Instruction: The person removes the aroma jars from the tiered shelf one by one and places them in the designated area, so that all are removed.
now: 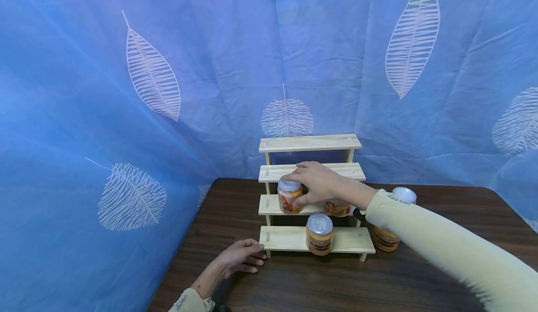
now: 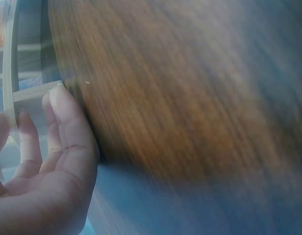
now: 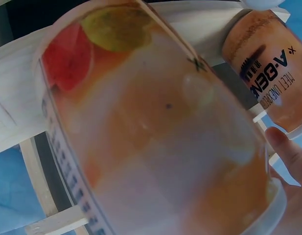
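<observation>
A four-step wooden rack [image 1: 286,238] stands on the dark table. My right hand [image 1: 321,181] grips a silver-lidded jar [image 1: 290,202] with orange contents and fruit pieces, at the left of the second step from the bottom. In the right wrist view that fruit jar [image 3: 155,112] fills the foreground; whether its base rests on the step I cannot tell. Another jar [image 1: 338,208] is on the same step to the right, partly hidden by my arm. The bottom step bears a jar [image 1: 320,237]. My left hand [image 1: 241,258] holds the bottom step's left end between thumb and fingers.
To the right of the rack, jars [image 1: 385,239] stand on the table [image 1: 319,284], partly behind my right sleeve [image 1: 445,251]. A blue cloth [image 1: 235,69] with white leaf prints hangs behind the table and along its left side.
</observation>
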Demonstrator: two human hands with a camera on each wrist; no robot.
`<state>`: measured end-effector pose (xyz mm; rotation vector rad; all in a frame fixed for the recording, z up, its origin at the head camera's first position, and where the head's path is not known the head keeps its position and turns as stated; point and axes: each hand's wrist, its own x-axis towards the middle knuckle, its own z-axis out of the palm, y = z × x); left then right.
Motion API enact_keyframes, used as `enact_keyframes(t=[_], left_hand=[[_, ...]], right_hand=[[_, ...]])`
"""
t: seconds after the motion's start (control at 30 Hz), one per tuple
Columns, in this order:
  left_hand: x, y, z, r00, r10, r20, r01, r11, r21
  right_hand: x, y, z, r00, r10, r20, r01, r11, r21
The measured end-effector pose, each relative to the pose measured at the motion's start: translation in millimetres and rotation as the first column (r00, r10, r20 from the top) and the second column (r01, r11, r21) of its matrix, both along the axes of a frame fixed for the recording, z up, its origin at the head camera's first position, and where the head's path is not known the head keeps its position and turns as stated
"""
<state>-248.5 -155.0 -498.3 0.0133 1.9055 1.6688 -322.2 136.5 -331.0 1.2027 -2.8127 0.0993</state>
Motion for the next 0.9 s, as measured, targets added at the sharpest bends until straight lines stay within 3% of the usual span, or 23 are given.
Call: enact_keyframes(t=[0.3, 0.9], left_hand=[[0.3, 0.4, 0.5, 1.0, 0.0, -0.003, 0.0, 1.0, -0.007], [-0.9, 0.4, -3.3, 1.0, 0.011, 0.002, -0.01, 1.0, -0.01]], right_hand=[[-0.3, -1.9, -2.5, 1.0, -0.001, -0.018, 0.0, 1.0, -0.029], [-2.6, -6.1, -5.2, 0.999, -0.028, 0.03, 0.031, 0.995, -0.098]])
